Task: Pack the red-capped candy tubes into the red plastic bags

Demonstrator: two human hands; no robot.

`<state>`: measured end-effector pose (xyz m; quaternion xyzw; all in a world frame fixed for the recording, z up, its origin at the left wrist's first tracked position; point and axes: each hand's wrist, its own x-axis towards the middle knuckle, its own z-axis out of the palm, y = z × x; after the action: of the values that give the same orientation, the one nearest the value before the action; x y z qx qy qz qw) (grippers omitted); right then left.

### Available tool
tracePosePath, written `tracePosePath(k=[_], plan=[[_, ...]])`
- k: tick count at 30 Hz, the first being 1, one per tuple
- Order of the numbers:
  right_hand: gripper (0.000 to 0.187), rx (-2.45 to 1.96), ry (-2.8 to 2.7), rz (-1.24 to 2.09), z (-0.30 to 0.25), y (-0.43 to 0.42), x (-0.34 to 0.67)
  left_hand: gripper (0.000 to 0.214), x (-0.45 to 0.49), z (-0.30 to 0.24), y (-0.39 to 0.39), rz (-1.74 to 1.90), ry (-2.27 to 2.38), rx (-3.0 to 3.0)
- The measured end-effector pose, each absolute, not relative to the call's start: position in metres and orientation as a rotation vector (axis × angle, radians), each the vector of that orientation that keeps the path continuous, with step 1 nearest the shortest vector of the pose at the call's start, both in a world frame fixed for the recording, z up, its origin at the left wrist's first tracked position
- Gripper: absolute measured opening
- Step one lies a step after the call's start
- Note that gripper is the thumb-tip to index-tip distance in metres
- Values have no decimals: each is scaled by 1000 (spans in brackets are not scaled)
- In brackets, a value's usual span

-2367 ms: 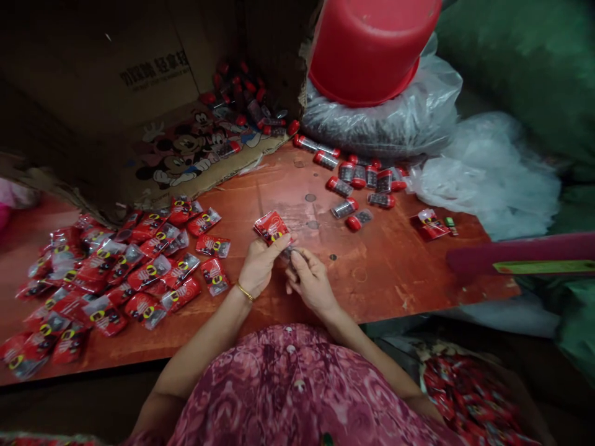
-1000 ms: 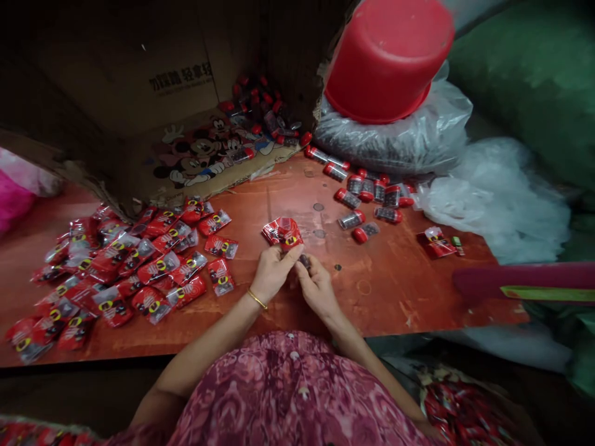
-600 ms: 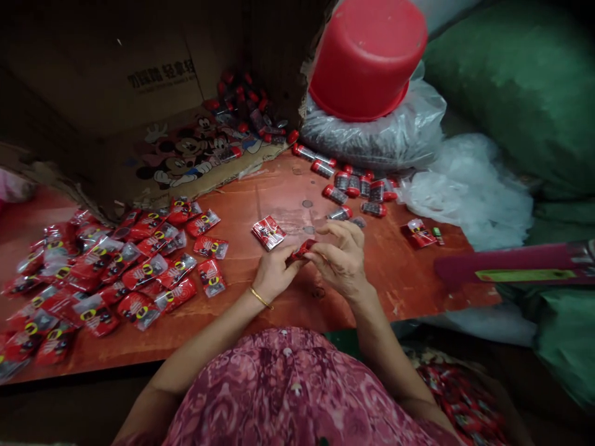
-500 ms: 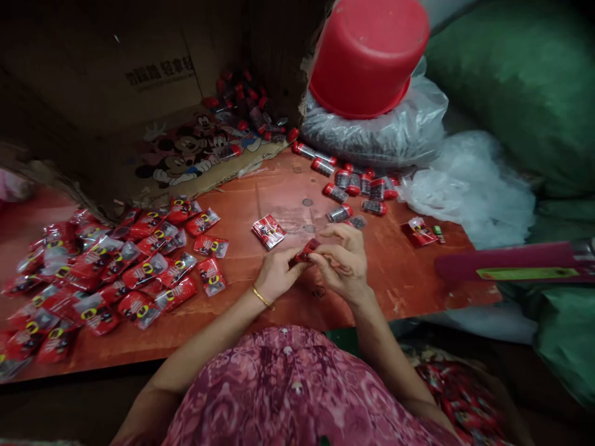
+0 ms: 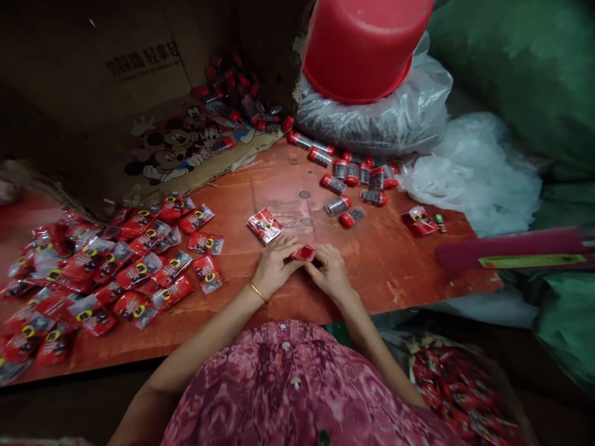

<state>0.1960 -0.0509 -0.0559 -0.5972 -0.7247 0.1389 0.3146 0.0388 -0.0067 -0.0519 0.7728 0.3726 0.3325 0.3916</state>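
Between both hands, low over the front of the red table (image 5: 372, 266), is a small red plastic packet (image 5: 305, 253) with its mouth spread apart. My left hand (image 5: 275, 265) pinches one side of it, and my right hand (image 5: 329, 271) pinches the other. Just beyond the left hand lies a stack of flat red packets (image 5: 264, 225). Past the right hand are several small clear bottles (image 5: 338, 205) with red caps and dark contents. One bottle (image 5: 352, 216) lies nearest the right hand.
A pile of red packets (image 5: 139, 272) covers the table's left. Behind stands an opened carton (image 5: 144, 59) with more bottles inside. A red bucket (image 5: 367, 49) rests upside down on a filled clear bag (image 5: 372, 127). At right are a purple bar (image 5: 458, 254) and crumpled plastic (image 5: 483, 173).
My right hand has come down and left to grip the packet's side. The packet's mouth now gapes toward me. The view has shifted slightly.
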Motion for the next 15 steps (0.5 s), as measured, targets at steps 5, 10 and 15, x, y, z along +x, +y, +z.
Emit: tracePosePath(k=[5, 10, 15], plan=[[32, -1505, -1867, 378, -48, -55, 206, 34, 37, -49, -8, 732, 1001, 2044], [29, -1394, -1960, 487, -42, -46, 213, 31, 38, -50, -6, 656, 1027, 2072], [32, -1285, -1920, 533, -52, -31, 216, 32, 37, -56, -7, 620, 999, 2122]])
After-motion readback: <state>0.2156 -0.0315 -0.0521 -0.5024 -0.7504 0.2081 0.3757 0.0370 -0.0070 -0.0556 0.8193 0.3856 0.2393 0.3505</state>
